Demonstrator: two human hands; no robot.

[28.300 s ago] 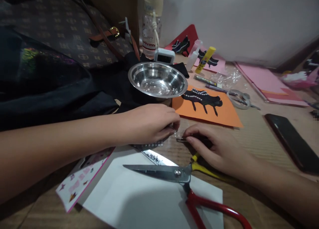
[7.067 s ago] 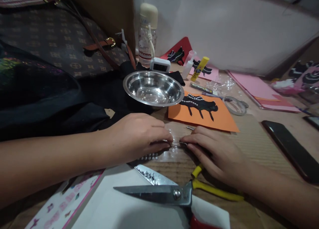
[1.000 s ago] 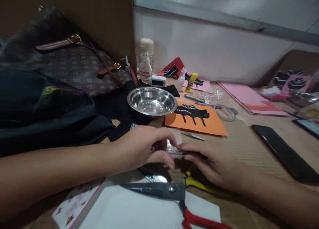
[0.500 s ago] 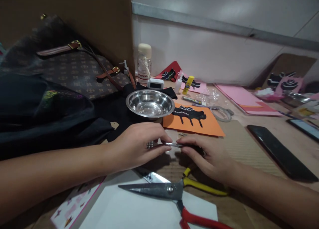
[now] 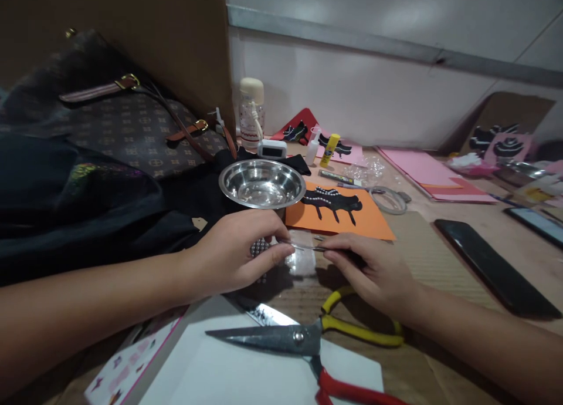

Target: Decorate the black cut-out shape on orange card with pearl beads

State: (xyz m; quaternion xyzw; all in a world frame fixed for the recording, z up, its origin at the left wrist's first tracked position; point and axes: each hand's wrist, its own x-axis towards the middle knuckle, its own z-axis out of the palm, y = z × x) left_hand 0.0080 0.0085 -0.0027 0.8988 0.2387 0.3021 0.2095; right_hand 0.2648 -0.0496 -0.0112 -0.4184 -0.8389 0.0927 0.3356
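Drawn slightly away from left hand (image 5: 241,246) (fingertips nearly closed, contents indeterminable), right hand (image 5: 373,269) pinches tweezers (image 5: 314,248) toward 9 o'clock, apparently for tip access.

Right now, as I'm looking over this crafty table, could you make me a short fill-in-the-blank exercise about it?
1. A slim shiny tool runs from the right hand toward the ____ hand.
2. The scissors have one yellow handle and one ____ handle.
3. The card with a black shape nearest the hands is coloured ____.

Missing words: left; red; orange.
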